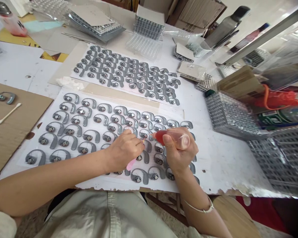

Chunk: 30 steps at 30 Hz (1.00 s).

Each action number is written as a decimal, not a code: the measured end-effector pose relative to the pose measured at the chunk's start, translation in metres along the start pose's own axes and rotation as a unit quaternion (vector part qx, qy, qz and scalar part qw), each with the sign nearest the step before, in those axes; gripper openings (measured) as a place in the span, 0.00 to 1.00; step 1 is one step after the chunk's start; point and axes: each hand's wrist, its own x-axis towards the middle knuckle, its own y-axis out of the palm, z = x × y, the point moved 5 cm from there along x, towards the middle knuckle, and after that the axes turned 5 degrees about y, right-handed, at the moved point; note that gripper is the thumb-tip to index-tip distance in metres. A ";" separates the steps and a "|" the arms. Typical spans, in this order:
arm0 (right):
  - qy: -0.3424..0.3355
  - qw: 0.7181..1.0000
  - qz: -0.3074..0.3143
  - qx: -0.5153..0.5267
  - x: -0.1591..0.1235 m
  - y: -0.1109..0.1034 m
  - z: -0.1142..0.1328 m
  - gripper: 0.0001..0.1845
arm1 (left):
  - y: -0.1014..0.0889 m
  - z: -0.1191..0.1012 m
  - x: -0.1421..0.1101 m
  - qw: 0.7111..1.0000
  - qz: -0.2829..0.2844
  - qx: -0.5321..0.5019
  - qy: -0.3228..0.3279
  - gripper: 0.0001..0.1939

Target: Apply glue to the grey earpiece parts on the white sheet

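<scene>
My right hand [180,152] is wrapped round a small squeeze bottle [172,137] of red liquid, tipped on its side. Its narrow nozzle points left, close to a grey ear-hook earphone part [144,135] on the white sheet. Fingers closed, my left hand [126,148] grips a slim tool with a pink handle end [131,164]; its kind is unclear. The tool's thin tip shows near the bottle's nozzle. Around both hands, rows of similar ear-hook earphone parts [88,135] lie on the sheet, some hidden beneath my hands and forearms.
Behind lies a second sheet of ear-hook parts [124,71]. A cardboard piece [20,125] at left bears a cotton swab [8,114] and one ear-hook part. Stacked blister trays [233,114] stand at right. A capped bottle [11,21] sits at back left.
</scene>
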 end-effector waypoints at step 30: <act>-0.028 0.999 0.016 -0.018 0.000 0.002 0.009 0.05 | -0.002 0.014 0.008 0.985 0.128 -0.087 -0.071 0.08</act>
